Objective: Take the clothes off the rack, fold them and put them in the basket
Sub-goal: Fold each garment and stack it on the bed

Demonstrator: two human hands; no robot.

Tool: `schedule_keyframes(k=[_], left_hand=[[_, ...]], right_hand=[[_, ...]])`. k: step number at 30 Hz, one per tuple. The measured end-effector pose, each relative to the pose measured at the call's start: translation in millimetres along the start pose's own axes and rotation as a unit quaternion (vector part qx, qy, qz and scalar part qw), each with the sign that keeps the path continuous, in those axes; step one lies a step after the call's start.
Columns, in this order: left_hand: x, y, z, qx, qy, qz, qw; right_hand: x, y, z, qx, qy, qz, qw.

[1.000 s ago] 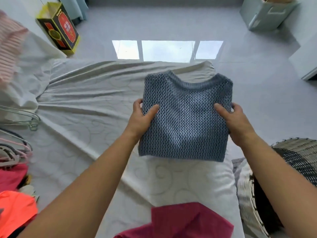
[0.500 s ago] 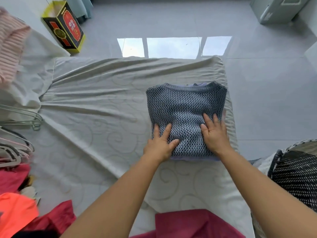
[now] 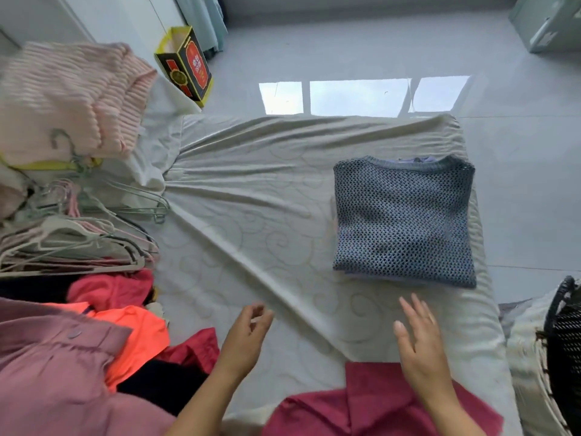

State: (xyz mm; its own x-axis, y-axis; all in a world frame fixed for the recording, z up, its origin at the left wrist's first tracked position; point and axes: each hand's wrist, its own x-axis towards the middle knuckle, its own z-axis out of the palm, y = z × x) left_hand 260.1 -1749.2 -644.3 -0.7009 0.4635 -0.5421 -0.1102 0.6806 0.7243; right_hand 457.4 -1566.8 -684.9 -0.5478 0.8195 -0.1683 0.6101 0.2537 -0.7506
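Both hands are now lifted off the folded blue-grey open-knit sweater (image 3: 404, 220), which is lying square near the bed's (image 3: 251, 190) right edge; left hand (image 3: 243, 336) is hovering loosely curled, right hand (image 3: 419, 344) flat with fingers (image 3: 412, 309) spread, neither gripping anything; soft, light and floppy, it probably wants lifting from underneath by both sides; dark woven basket (image 3: 562, 325) is waiting at right.

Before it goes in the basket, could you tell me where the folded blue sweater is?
The folded blue sweater lies right of centre on the sheet, beyond the right hand.
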Motion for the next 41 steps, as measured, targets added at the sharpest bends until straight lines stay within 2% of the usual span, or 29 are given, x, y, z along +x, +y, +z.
schedule_keyframes(k=[3, 8, 11, 14, 16, 18, 20, 22, 24, 25, 29, 32, 37, 41], left_hand=[[-20.1, -54.8, -46.1, 0.060, 0.008, -0.006, 0.998], [-40.2, -106.2, -143.1, 0.180, -0.032, 0.097, 0.978], [-46.9, -109.9, -218.1, 0.142, 0.011, 0.168, 0.975], [-37.8, -108.6, -296.5, 0.110, 0.116, 0.230, 0.960], [-16.3, -123.6, -350.7, 0.153, 0.206, 0.204, 0.945], [9.0, -146.3, -396.3, 0.263, 0.263, 0.093, 0.923], [23.9, -166.1, -429.1, 0.315, 0.233, -0.008, 0.920], [30.7, -176.2, -447.7, 0.269, 0.128, -0.034, 0.954], [29.1, -182.1, -460.2, 0.305, 0.039, -0.037, 0.951], [25.4, -182.2, -466.1, 0.332, 0.028, -0.037, 0.942], [7.2, -161.8, -487.8, 0.204, 0.030, 0.037, 0.978], [-17.1, -110.4, -505.2, 0.170, 0.031, 0.089, 0.981], [-66.2, -10.1, -523.4, 0.099, 0.038, 0.179, 0.978], [-115.0, 66.1, -527.4, 0.108, 0.051, 0.256, 0.959]], right_hand=[[-53.0, -14.2, 47.1, 0.046, -0.072, 0.026, 0.996], [-119.4, -90.4, 148.5, 0.134, -0.146, 0.083, 0.977], [-144.2, -158.7, 208.4, 0.174, -0.158, 0.111, 0.966], [-155.7, -221.4, 266.3, 0.189, -0.139, 0.096, 0.967], [-155.4, -261.0, 295.4, 0.202, -0.154, 0.111, 0.961], [-148.5, -290.8, 313.6, 0.226, -0.184, 0.159, 0.943], [-141.4, -307.6, 322.6, 0.278, -0.204, 0.218, 0.913], [-136.3, -311.4, 321.6, 0.290, -0.193, 0.235, 0.907], [-136.8, -311.2, 313.5, 0.262, -0.169, 0.195, 0.930], [-139.8, -313.0, 306.5, 0.261, -0.158, 0.173, 0.937], [-155.3, -326.4, 266.6, 0.252, -0.127, 0.102, 0.954], [-161.1, -348.5, 222.5, 0.248, -0.083, 0.058, 0.963], [-161.1, -403.5, 132.2, 0.308, -0.060, 0.015, 0.949], [-161.4, -436.4, 59.7, 0.331, -0.022, -0.014, 0.943]])
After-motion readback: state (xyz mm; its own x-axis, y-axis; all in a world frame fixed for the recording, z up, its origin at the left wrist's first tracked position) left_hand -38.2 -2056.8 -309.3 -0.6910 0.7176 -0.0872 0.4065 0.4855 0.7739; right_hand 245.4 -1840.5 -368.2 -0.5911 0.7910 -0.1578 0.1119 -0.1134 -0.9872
